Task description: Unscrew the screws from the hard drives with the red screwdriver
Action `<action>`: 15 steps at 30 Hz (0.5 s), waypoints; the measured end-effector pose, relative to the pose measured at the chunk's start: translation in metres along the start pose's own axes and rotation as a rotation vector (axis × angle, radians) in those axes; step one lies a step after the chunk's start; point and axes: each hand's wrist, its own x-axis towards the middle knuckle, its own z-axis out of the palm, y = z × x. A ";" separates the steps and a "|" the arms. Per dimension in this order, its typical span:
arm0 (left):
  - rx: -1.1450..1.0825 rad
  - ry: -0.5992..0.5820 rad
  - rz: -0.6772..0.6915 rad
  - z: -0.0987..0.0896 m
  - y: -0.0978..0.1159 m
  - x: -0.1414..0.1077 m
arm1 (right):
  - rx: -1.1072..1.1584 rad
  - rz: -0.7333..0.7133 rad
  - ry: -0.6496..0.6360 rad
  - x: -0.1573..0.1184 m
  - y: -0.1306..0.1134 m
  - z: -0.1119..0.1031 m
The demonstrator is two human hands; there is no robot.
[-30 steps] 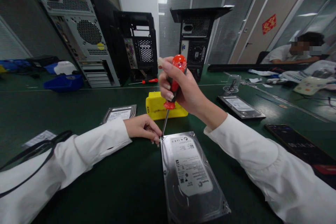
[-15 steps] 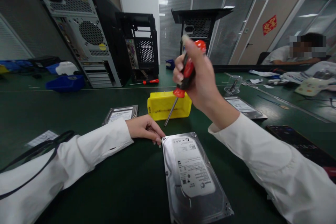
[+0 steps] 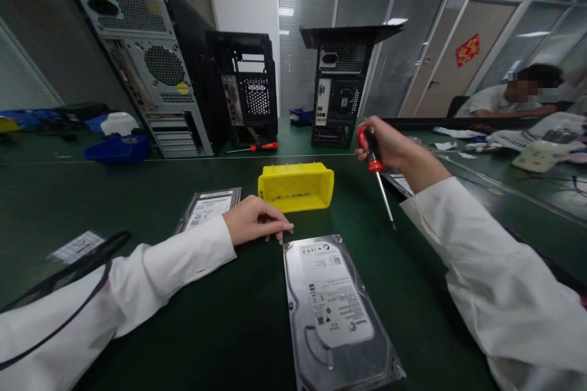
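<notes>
A silver hard drive (image 3: 342,299) with a white label lies flat on the green table in front of me. My left hand (image 3: 257,220) is closed in a pinch just beyond the drive's far left corner; anything between its fingertips is too small to make out. My right hand (image 3: 385,143) grips a red and black screwdriver (image 3: 375,165) out to the right. Its metal shaft points down, with the tip in the air beyond and to the right of the drive. Past my left hand sits a yellow bin (image 3: 296,203), its open side towards me, with small dark bits inside.
A second hard drive (image 3: 211,204) lies left of the bin; another (image 3: 398,184) is partly behind my right hand. Computer cases (image 3: 167,67) stand along the back, with another screwdriver (image 3: 263,146) before them. A blue bin (image 3: 117,148) is at left. A person (image 3: 495,98) sits far right.
My right hand has moved right and down with the screwdriver, away from the drive's far left corner. My left fingertips have lifted slightly off that corner.
</notes>
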 end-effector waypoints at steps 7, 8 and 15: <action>0.499 0.922 0.187 -0.007 0.008 -0.002 | -0.545 0.271 0.001 0.011 0.051 0.011; 0.532 0.960 0.159 -0.009 0.004 -0.001 | -0.619 0.270 -0.009 0.012 0.055 0.011; 0.289 0.735 -0.015 -0.012 -0.029 0.007 | -1.105 0.131 -0.022 0.020 0.074 0.017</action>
